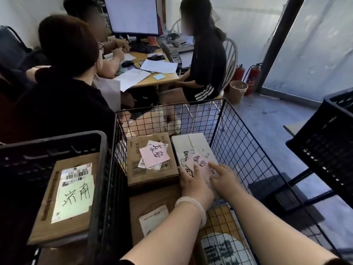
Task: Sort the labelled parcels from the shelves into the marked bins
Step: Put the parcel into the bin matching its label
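A white parcel (pixel 191 144) with a pink handwritten label (pixel 200 163) lies in the wire mesh bin (pixel 238 142). Both my hands rest on its near end: my left hand (pixel 193 182), with a pale bangle on the wrist, grips the left edge, and my right hand (pixel 223 178) lies flat on top with fingers spread. Beside it on the left lies a brown parcel (pixel 150 169) with a pink label (pixel 153 153). Another brown parcel (pixel 152 205) lies nearer me in the same bin. A brown parcel with a green label (pixel 76 196) sits in the black plastic crate (pixel 57 142) at left.
Three people sit at a desk (pixel 152 81) with a monitor (pixel 133 16) just beyond the bins. A second black crate (pixel 328 142) stands at right. Two red fire extinguishers (pixel 252 77) and a tan bucket (pixel 237 90) stand by the far wall.
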Demonstrator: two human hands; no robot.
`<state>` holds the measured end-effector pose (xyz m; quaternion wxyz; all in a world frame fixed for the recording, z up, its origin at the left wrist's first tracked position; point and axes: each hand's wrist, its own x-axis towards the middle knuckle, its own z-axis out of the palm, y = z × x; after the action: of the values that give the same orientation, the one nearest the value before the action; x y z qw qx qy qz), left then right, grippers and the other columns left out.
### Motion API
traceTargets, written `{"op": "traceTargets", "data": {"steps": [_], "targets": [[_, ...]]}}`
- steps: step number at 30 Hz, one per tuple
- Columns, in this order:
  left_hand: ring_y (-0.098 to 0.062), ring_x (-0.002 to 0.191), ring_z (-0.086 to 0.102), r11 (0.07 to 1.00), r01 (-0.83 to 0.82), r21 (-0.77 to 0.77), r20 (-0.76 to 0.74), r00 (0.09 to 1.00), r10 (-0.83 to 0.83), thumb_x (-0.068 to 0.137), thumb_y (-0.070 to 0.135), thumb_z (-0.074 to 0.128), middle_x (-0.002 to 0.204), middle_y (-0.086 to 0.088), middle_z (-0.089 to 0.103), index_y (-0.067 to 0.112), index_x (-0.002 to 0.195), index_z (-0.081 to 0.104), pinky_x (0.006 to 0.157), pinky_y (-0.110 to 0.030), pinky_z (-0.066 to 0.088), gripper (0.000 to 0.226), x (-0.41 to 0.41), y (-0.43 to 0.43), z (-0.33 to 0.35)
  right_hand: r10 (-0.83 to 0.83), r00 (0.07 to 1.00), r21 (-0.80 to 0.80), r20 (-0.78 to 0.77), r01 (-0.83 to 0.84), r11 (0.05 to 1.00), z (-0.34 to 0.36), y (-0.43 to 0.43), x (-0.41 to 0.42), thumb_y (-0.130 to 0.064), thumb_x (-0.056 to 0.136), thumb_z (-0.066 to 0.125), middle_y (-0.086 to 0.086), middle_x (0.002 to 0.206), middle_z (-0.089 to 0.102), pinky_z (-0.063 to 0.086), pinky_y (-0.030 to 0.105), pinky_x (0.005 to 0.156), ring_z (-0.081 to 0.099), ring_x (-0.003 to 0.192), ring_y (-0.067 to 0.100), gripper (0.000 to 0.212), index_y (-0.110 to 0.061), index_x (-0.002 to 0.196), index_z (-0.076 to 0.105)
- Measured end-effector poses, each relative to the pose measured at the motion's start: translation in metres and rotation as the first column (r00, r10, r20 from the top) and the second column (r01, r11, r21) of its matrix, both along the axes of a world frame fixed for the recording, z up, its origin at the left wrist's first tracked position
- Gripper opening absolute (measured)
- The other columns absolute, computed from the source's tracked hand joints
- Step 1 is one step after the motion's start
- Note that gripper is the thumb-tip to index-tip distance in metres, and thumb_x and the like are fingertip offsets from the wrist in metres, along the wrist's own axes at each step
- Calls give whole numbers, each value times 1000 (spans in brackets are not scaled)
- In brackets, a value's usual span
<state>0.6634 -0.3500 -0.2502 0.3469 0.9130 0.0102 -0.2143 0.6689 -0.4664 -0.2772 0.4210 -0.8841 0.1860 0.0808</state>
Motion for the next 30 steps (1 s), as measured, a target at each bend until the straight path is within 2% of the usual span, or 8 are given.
{"op": "traceTargets", "data": {"steps": [2, 5, 7, 10, 18, 22, 26, 30], "targets": [[-32, 152, -6, 999, 30, 38, -15, 999, -30, 98, 22, 55, 164, -11, -17, 24, 160, 7, 124, -44, 10, 79, -2, 3, 1, 34, 999, -16, -27, -35, 999, -4, 2, -3, -16, 96, 52, -1, 157, 20, 39, 31, 100, 33, 135, 17, 56, -34, 146, 36], [-29, 152, -15, 978, 123, 171, 7, 992, -126, 97, 20, 53, 164, -4, -24, 28, 160, 3, 123, -45, 6, 81, -5, 2, 11, 163, 977, -128, -139, -181, 975, -4, 5, -6, -24, 95, 55, -4, 162, 10, 26, 42, 113, 20, 144, 24, 61, -38, 149, 29], [-27, 153, -10, 960, 188, 206, 49, 978, -203, 96, 20, 53, 167, -2, -14, 30, 159, 7, 124, -45, 5, 79, -5, 4, 20, 192, 966, -168, -172, -221, 961, 2, 9, -8, -23, 94, 57, -7, 162, 8, 21, 44, 115, 15, 146, 24, 64, -43, 148, 28], [-23, 154, 0, 929, 278, 244, 95, 947, -308, 100, 25, 49, 168, 1, 1, 33, 159, 12, 123, -45, 10, 70, -6, 19, 34, 177, 976, -215, -126, -201, 956, 19, 14, -19, -29, 93, 59, -8, 161, 14, 23, 45, 115, 18, 146, 22, 66, -45, 148, 26], [-28, 154, 6, 794, 351, 497, 261, 812, -522, 96, 46, 55, 168, -4, 7, 37, 158, 11, 121, -52, 13, 76, -35, 67, 84, 160, 984, -547, -81, -178, 818, 96, 31, -88, -55, 86, 59, -4, 161, 13, 15, 44, 118, 13, 147, 21, 83, -37, 153, 13], [-28, 154, -2, 743, 381, 550, 357, 697, -622, 95, 55, 50, 168, -2, -1, 38, 158, 2, 123, -55, 6, 81, -71, 90, 111, 110, 993, -658, 47, -52, 751, 135, 53, -155, -62, 86, 52, -3, 163, 5, 5, 40, 118, 4, 149, 19, 86, -37, 153, 4], [-27, 154, -1, 760, 398, 514, 525, 555, -645, 93, 61, 47, 168, 2, 0, 40, 157, 1, 121, -61, 6, 81, -125, 103, 125, -21, 974, -705, 225, 178, 686, 155, 76, -245, -67, 86, 46, -3, 163, 4, 5, 40, 120, 2, 149, 18, 86, -37, 153, 1], [-23, 154, -3, 762, 470, 445, 624, 448, -640, 93, 65, 46, 168, 4, 0, 41, 157, -1, 122, -52, 1, 83, -186, 100, 133, -128, 936, -715, 328, 334, 614, 172, 93, -335, -67, 86, 48, -3, 163, 1, -1, 38, 121, -3, 149, 17, 87, -36, 154, 3]]}}
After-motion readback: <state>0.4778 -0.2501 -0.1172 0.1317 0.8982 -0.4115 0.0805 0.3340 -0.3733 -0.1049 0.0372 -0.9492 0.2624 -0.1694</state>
